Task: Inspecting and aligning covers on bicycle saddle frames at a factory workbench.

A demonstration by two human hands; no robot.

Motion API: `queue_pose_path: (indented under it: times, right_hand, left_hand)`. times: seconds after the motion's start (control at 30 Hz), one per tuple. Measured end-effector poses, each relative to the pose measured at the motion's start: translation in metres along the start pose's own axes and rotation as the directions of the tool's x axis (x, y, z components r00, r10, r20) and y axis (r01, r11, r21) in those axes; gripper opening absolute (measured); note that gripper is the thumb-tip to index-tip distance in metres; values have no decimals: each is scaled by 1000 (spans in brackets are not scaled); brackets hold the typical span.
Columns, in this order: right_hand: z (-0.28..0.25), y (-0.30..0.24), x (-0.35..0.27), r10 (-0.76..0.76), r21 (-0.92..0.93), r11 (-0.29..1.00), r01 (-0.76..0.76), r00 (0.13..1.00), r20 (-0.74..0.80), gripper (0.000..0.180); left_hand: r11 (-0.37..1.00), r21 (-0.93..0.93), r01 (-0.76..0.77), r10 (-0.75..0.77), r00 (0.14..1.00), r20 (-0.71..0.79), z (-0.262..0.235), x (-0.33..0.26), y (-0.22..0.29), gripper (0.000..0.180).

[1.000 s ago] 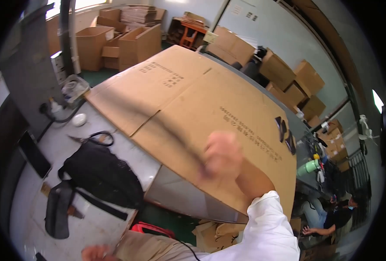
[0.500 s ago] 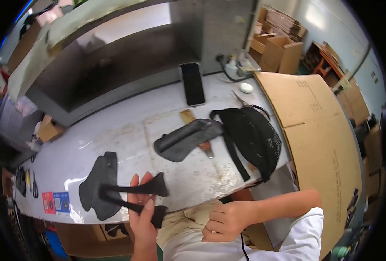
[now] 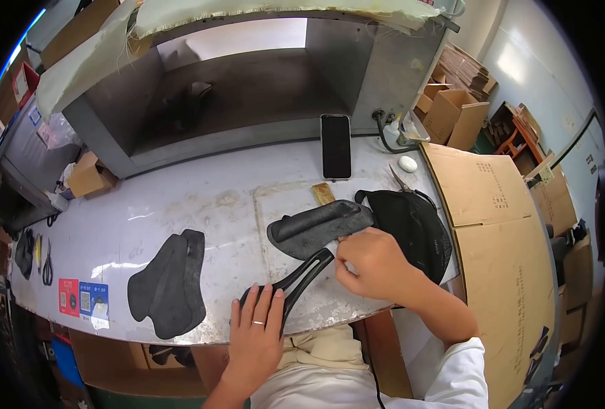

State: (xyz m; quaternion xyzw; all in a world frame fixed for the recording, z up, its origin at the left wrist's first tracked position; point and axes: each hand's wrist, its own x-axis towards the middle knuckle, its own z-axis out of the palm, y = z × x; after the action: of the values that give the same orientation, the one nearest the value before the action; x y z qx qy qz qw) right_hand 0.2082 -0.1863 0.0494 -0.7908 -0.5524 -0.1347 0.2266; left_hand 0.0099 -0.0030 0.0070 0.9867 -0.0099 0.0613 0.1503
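A black bicycle saddle shell (image 3: 307, 275) with a long central slot lies at the front edge of the table, its narrow end pointing right and away. My left hand (image 3: 260, 320) grips its wide end from above, fingers stretched over it, the thumb hidden. Beside the narrow end my right hand (image 3: 372, 266) is closed; whatever its fingers hold is hidden. Just beyond lies a dark grey padded saddle cover (image 3: 319, 225), with a pale tool tip showing by its lower edge. Another dark grey cover (image 3: 169, 286) lies flat to the left.
A phone (image 3: 336, 146) leans against a grey metal box (image 3: 241, 140) at the back. On the right are a black mesh bag (image 3: 411, 228), scissors (image 3: 401, 180) and a large cardboard sheet (image 3: 500, 259). A yellowish block (image 3: 323, 193) lies mid-table. Red and blue cards (image 3: 84, 298) sit front left.
The saddle shell has come down from the air, moved right and turned around under my left hand. My right hand has moved up and forward over the table, beside the shell's narrow end.
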Motion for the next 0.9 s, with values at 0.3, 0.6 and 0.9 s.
queue_pose_path:
  times: [0.3, 0.6, 0.9]
  right_hand:
    - [-20, -15, 17, 335, 506, 780, -368, 929, 159, 10]
    - [49, -48, -7, -47, 704, -144, -695, 716, 697, 33]
    - [48, -32, 4, 373, 775, -300, -556, 679, 632, 24]
  left_hand:
    - [963, 174, -207, 251, 923, -293, -4, -15, -8, 39]
    - [875, 210, -436, 484, 795, -367, 7, -38, 4, 38]
    - [891, 190, -413, 454, 793, -407, -18, -43, 0, 33]
